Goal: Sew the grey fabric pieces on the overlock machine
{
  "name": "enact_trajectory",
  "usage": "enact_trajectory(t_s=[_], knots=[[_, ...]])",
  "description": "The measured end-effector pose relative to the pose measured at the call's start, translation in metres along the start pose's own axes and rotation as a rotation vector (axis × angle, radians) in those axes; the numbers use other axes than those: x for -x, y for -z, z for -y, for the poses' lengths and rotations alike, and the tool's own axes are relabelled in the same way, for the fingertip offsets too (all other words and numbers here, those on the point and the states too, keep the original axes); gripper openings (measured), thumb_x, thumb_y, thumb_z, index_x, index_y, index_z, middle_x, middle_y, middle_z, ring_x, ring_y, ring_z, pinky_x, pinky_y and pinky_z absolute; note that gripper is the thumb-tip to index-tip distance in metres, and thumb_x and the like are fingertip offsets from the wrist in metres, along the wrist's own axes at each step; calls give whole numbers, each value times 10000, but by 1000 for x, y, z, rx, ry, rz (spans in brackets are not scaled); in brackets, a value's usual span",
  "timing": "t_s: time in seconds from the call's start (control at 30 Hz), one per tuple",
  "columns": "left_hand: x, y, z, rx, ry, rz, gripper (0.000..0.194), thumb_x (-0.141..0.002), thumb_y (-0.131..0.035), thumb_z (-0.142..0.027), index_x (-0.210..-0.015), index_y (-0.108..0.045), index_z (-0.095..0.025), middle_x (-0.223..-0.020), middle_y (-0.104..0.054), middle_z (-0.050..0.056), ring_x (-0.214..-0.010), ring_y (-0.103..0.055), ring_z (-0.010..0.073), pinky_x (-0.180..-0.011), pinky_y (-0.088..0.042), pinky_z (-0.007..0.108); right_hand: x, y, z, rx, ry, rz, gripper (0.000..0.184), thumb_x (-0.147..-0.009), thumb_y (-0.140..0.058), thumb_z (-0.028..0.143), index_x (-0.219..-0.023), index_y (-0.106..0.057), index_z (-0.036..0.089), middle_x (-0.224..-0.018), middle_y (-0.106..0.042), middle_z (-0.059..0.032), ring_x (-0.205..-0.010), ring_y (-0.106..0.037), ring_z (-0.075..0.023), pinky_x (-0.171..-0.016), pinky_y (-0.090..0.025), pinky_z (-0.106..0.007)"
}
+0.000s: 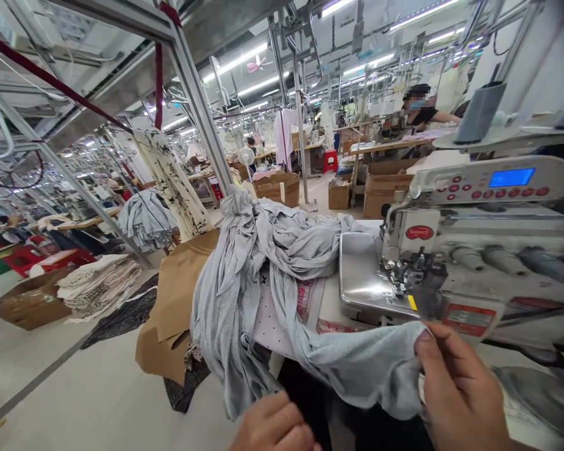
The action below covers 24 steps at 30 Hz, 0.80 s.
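A: Head view, quick. What's in the hands?

B: Right hand (463, 391), lower right of the frame, is pinched closed on the edge of a grey knit fabric (357, 366), thumb pressing on it, fingers behind.

A: Left hand?

B: Left hand (275, 426), bottom centre, cut off by the frame edge. Fingers loosely curled, only part showing. Can't tell if it has hold of anything.

A: Where's the cloth?

B: Heaped in folds on a white worktable (333, 307) at centre, hanging over the near side, with one stretch running right to the pinched edge. That stretch lies just in front of the steel plate (361, 269) of an industrial sewing machine (489, 250), which fills the right side.

A: Handling?

B: Looks soft, light and limp, so it'll likely bunch and drag rather than hold shape. An edge or hem seems the best grip, like the right hand has; the heap itself looks loose.

A: Around it?

B: Brown kraft paper (178, 294) hangs left of the heap, and a white dotted sheet (272, 319) lies under it. Upper right, a co-worker (420, 106) sits at another machine.
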State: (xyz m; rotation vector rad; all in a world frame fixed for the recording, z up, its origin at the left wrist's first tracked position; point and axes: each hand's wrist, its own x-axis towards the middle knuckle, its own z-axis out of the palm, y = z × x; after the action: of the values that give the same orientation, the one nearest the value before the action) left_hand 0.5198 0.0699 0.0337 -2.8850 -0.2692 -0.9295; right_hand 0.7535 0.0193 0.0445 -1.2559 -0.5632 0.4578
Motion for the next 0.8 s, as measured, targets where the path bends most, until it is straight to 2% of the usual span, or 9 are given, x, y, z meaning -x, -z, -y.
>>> enact_trajectory(t_s=[0.03,0.1,0.2,0.27,0.33,0.43,0.6,0.73,0.8], knots=[[-15,-9,0,-20,2,-64,171,-918,-483,-154,-765,-548,-195,-583,-562,18,-524,-498,146,-504,-360,264,1,-1,5,-13,16,11,403,-827,-593,624,-1012,-629,268,-728,-558,37,-642,-492,-126,-547,-408,-215],[-45,-30,-4,66,114,-166,72,-885,-546,-209,-823,-568,-180,-641,-604,36,-574,-549,155,-529,-399,257,1,0,13,6,82,15,397,-835,-589,614,-1018,-628,264,-721,-569,34,-621,-514,-126,-524,-420,-210],[-76,-62,-16,347,446,-256,265,-772,-705,-336,-946,-602,-165,-783,-651,50,-667,-595,177,-569,-446,255,-4,6,22,142,284,-29,330,-884,-547,559,-945,-631,246,-729,-634,18,-608,-588,-124,-535,-474,-189],[-86,-74,-23,524,638,-319,340,-739,-737,-346,-1002,-617,-167,-877,-655,54,-751,-599,190,-645,-474,269,-7,9,27,247,463,-61,259,-925,-520,474,-904,-628,240,-715,-663,19,-583,-619,-105,-535,-488,-152],[-93,-75,-26,644,738,-387,224,-791,-693,-334,-942,-647,-176,-886,-633,47,-800,-583,189,-702,-472,272,-8,11,34,334,621,-91,201,-952,-502,394,-906,-621,240,-715,-683,26,-562,-630,-85,-522,-479,-120],[-103,-63,-26,727,733,-450,188,-859,-637,-339,-767,-653,-176,-864,-598,49,-849,-564,193,-764,-458,281,-5,9,46,475,818,-137,157,-967,-482,331,-947,-601,231,-773,-702,13,-593,-642,-90,-571,-482,-143],[-123,-43,-26,812,615,-430,314,-836,-681,-450,-999,-661,-183,-1066,-611,87,-1011,-560,237,-884,-453,335,2,-1,69,522,1014,-167,94,-971,-471,217,-983,-558,248,-836,-696,14,-692,-671,-110,-678,-474,-196],[-124,-43,-27,832,575,-465,289,-908,-599,-433,-798,-633,-168,-952,-607,77,-959,-567,218,-871,-455,322,2,-4,77,573,1119,-209,111,-982,-457,183,-981,-546,249,-818,-709,28,-697,-680,-98,-633,-431,-206],[-118,-48,-29,856,573,-447,267,-942,-543,-412,-851,-623,-174,-908,-605,70,-902,-577,206,-837,-471,316,0,-3,78,608,1127,-244,107,-990,-460,191,-1006,-557,234,-831,-719,19,-713,-685,-90,-627,-415,-206]])
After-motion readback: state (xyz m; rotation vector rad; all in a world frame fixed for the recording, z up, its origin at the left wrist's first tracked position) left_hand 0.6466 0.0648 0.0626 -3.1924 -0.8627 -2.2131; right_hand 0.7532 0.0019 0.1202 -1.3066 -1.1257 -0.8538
